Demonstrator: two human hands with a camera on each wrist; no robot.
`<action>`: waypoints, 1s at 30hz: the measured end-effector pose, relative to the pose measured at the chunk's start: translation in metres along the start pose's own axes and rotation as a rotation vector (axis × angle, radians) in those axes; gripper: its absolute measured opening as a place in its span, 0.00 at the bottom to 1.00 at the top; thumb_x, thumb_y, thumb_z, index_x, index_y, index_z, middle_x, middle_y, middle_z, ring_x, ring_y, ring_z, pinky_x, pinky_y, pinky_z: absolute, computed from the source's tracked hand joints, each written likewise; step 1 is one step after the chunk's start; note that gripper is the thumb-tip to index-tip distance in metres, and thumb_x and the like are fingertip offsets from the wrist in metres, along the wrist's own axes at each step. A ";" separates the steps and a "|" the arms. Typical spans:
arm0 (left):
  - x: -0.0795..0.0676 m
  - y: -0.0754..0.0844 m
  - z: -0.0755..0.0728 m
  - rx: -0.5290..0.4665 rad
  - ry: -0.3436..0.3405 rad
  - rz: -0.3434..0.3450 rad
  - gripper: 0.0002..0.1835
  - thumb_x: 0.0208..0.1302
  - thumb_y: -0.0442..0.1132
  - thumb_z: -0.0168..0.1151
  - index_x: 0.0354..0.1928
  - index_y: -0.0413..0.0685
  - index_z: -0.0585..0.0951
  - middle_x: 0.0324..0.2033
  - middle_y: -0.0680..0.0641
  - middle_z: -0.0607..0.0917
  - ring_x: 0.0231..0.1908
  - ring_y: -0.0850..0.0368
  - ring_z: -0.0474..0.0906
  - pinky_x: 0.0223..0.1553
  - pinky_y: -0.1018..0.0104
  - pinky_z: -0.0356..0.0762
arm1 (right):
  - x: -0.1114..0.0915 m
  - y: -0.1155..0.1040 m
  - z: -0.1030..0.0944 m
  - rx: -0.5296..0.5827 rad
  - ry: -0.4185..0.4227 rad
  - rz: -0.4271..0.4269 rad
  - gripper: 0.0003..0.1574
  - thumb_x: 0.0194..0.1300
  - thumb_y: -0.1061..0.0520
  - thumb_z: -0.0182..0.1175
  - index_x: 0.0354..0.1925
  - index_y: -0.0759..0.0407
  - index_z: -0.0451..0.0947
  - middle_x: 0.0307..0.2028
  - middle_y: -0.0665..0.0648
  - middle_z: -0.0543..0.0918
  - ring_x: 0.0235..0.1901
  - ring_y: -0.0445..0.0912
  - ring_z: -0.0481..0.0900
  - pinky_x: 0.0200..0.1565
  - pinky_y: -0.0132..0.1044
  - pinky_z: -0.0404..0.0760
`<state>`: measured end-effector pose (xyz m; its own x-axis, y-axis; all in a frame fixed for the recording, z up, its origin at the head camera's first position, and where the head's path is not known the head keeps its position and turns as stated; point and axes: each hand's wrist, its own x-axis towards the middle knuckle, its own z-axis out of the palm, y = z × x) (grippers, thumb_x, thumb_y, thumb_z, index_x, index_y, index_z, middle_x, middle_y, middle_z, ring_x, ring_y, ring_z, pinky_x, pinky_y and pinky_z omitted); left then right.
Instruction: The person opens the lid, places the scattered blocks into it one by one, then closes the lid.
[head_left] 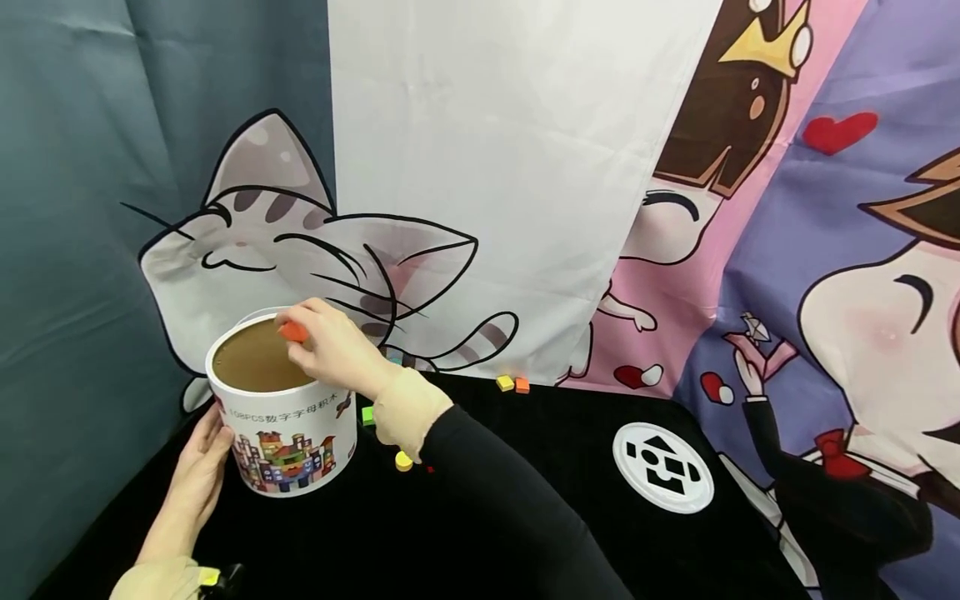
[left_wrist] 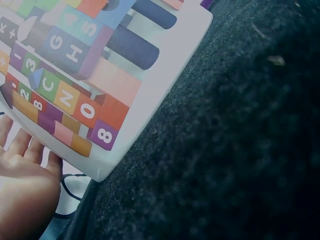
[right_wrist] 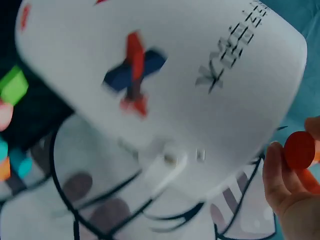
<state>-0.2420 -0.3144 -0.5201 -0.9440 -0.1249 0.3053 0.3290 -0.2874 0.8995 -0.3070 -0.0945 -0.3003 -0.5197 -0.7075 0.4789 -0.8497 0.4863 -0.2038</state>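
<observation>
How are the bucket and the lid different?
The bucket is tall, but the lid is flat.
The bucket has coloured blocks and writing printed on its side, while the lid has shapes cut out of it.
The left hand touches the bucket, but no hand touches the lid.
Both are round and mostly white.

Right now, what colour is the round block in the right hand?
Red-orange; the block in the right hand shows best in the right wrist view.
</observation>
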 end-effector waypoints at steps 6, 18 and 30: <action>0.008 -0.001 0.007 -0.004 -0.002 -0.008 0.34 0.77 0.42 0.45 0.78 0.51 0.45 0.75 0.51 0.48 0.66 0.74 0.54 0.67 0.74 0.41 | 0.012 0.002 0.021 -0.017 -0.031 0.122 0.21 0.64 0.57 0.62 0.56 0.50 0.78 0.48 0.49 0.77 0.42 0.36 0.73 0.44 0.23 0.70; 0.001 0.004 -0.001 0.023 0.016 -0.045 0.34 0.77 0.44 0.45 0.78 0.55 0.45 0.76 0.53 0.46 0.71 0.67 0.43 0.69 0.72 0.33 | 0.018 -0.014 0.044 -0.111 -0.170 0.331 0.14 0.62 0.49 0.66 0.48 0.41 0.81 0.39 0.42 0.77 0.36 0.35 0.73 0.38 0.25 0.70; 0.001 0.001 0.001 0.008 0.005 -0.034 0.34 0.77 0.44 0.44 0.78 0.54 0.44 0.76 0.53 0.47 0.69 0.70 0.47 0.69 0.72 0.34 | 0.020 -0.014 0.044 -0.133 -0.234 0.389 0.14 0.63 0.42 0.67 0.47 0.39 0.81 0.43 0.39 0.79 0.42 0.34 0.75 0.43 0.26 0.72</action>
<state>-0.2428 -0.3142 -0.5183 -0.9546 -0.1203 0.2725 0.2961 -0.2841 0.9119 -0.3098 -0.1381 -0.3253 -0.8162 -0.5488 0.1806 -0.5772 0.7887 -0.2119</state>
